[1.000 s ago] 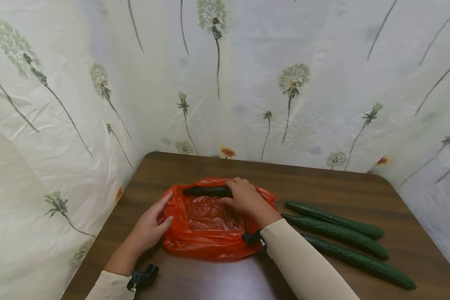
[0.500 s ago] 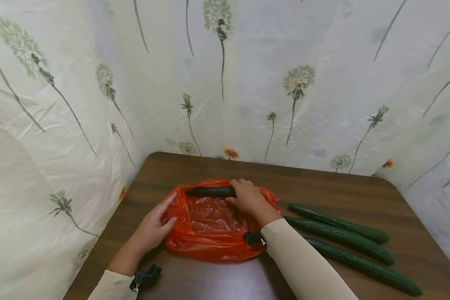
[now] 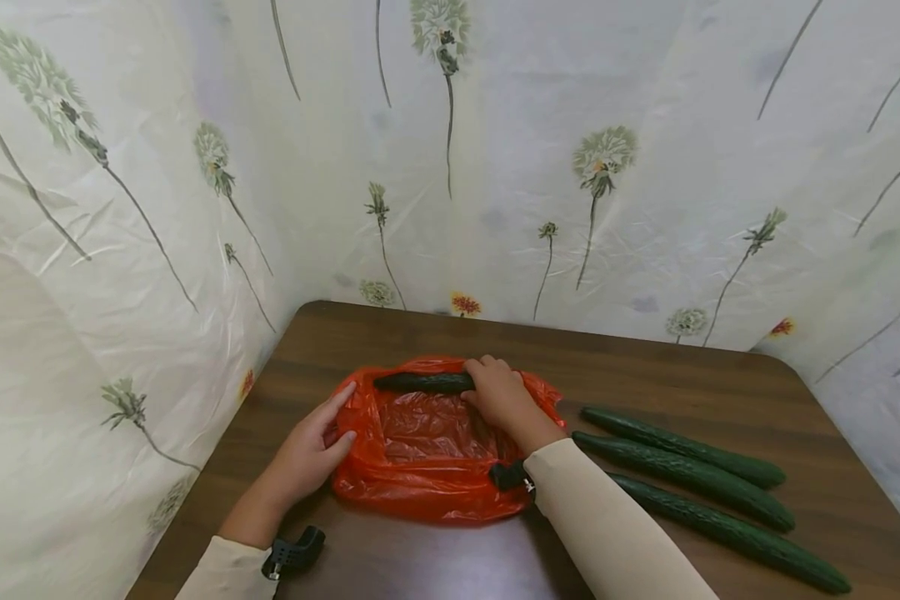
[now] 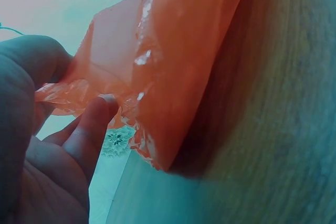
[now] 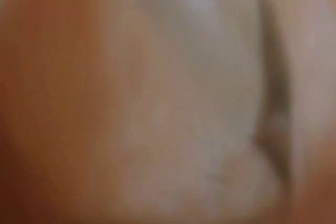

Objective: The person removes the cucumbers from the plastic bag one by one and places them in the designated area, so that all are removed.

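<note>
A red plastic bag (image 3: pixel 427 500) lies with its mouth spread wide on the wooden table. Along its far inner side is a dark green cucumber (image 3: pixel 423 382), whose right end is covered by my right hand (image 3: pixel 498 400). That hand reaches over the bag and grips the cucumber. At the bag's left end, my left hand (image 3: pixel 311 446) holds the rim; in the left wrist view, the thin red film (image 4: pixel 173 51) passes between its bent fingers and thumb. Too blurred to read, the right wrist view offers only skin tones and reddish color.
Three more cucumbers, the far one (image 3: pixel 682 446), the middle one (image 3: pixel 682 479) and the near one (image 3: pixel 735 533), lie side by side right of the bag. Curtain-like sheeting (image 3: pixel 510 167) with a dandelion print hangs behind and beside the table (image 3: pixel 390 333).
The whole head view has shifted slightly, so the scene sits a little farther right. Both hands keep their places on the bag and the cucumber.
</note>
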`<action>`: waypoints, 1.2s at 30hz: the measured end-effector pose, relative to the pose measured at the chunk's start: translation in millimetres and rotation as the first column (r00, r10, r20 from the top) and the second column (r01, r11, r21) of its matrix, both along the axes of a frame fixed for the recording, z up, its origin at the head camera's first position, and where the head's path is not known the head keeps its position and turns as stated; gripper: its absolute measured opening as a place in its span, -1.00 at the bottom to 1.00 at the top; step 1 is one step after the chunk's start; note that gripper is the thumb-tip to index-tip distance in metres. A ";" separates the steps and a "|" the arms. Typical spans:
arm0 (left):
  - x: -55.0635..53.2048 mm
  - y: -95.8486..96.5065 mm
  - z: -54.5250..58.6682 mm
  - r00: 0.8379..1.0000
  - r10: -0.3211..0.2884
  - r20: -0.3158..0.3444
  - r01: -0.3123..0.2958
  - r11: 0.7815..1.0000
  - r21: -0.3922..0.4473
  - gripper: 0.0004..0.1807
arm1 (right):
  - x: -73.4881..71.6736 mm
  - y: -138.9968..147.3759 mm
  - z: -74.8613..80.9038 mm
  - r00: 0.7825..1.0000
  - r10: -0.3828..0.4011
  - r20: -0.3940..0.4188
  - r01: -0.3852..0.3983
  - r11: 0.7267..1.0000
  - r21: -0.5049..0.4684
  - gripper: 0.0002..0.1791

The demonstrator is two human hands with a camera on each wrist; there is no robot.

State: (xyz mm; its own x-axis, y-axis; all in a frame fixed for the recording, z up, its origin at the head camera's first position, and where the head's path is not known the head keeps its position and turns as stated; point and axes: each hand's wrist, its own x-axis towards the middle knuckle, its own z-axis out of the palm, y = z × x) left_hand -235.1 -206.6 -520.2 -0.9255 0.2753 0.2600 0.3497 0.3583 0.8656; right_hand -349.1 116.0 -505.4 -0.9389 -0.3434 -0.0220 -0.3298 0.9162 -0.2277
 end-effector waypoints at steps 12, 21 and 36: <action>0.3 0.6 2.6 1.000 0.006 0.029 -0.006 1.000 -0.009 -0.18 | 7.5 4.4 10.0 0.999 0.040 -0.011 -0.040 0.999 -0.020 -0.56; -0.8 -0.8 0.9 1.000 0.000 0.013 0.000 1.000 0.010 -0.17 | 8.7 8.9 12.4 0.998 0.056 0.019 -0.055 0.997 -0.052 -0.53; -0.3 0.0 1.0 0.999 0.034 0.006 -0.034 0.999 -0.025 -0.18 | 17.2 8.1 29.2 0.992 0.126 -0.028 -0.127 0.991 -0.035 -0.55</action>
